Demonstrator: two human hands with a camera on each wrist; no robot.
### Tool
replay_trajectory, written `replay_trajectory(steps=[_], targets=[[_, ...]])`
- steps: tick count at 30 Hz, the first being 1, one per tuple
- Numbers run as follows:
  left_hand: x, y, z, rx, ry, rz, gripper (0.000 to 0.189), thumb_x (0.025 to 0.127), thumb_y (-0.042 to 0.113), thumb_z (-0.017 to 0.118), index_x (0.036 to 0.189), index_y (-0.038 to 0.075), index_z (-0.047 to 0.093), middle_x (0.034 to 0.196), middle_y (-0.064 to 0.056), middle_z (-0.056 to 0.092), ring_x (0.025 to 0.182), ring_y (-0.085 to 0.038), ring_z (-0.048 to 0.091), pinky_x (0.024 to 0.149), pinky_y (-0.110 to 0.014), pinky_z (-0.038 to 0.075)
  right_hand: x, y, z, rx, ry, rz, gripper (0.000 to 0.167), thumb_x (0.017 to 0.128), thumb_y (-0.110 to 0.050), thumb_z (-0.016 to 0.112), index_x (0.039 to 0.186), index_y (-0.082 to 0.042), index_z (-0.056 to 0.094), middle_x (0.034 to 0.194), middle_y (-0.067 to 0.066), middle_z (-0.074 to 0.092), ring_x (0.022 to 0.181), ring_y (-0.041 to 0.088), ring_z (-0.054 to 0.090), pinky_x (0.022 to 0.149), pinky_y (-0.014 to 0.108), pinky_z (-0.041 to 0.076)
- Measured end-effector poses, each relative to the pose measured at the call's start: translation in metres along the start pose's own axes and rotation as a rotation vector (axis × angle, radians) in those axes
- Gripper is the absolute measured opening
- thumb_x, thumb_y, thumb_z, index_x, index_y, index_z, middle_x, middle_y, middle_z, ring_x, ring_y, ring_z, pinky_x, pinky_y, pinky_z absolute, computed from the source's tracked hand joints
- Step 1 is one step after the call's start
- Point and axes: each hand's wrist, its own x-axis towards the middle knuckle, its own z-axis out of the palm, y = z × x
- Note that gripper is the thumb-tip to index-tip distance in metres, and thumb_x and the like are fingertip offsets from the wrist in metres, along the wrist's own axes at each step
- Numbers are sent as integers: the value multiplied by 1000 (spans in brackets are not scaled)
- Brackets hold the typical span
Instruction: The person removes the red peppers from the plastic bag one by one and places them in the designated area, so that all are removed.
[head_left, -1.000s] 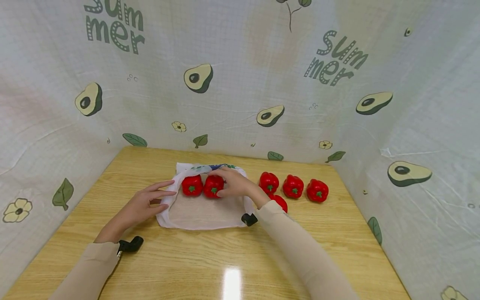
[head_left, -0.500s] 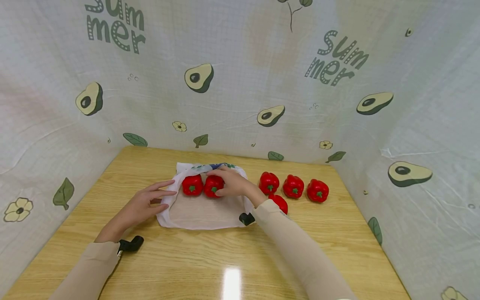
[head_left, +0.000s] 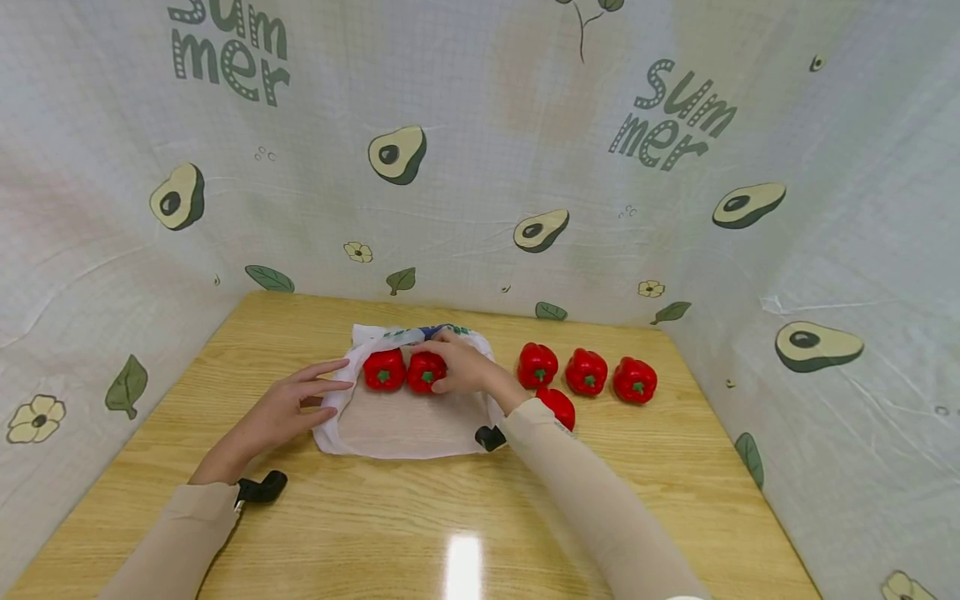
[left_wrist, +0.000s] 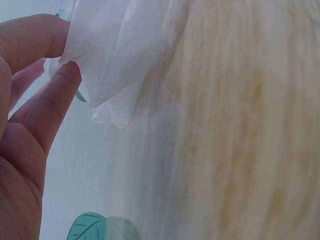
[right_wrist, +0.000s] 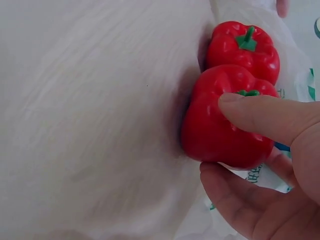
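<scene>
In the head view, a white plastic bag lies spread on the table with its mouth open toward me. Two red bell peppers are inside it, side by side against the back. My right hand reaches in and grips the right-hand bell pepper, thumb on its front by the green stem and fingers at its underside. The other bell pepper sits directly beside it. My left hand touches the bag's left side with spread fingers; its fingertips meet the thin plastic in the left wrist view.
Right of the bag, three red bell peppers stand in a row, the outermost bell pepper farthest right. Another bell pepper lies in front of them, partly behind my right sleeve. A printed cloth surrounds the wooden table.
My right forearm has shifted slightly left, and the gripped bell pepper has barely moved. More of the pepper by my sleeve shows now. My left hand has kept its place.
</scene>
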Motion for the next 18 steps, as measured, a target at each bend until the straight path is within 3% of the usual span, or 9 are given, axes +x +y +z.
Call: replay_trajectory(steps=[18], targets=[[0,1,-1,4,-3,5,50,87,-5,83,135,6,73,160,-14,51,133,-40,59,91,-40,64,0,4,8,9,87,14,65,91,-2,82,150,-22,62,142,11,51,129,28,56,105,38,56]])
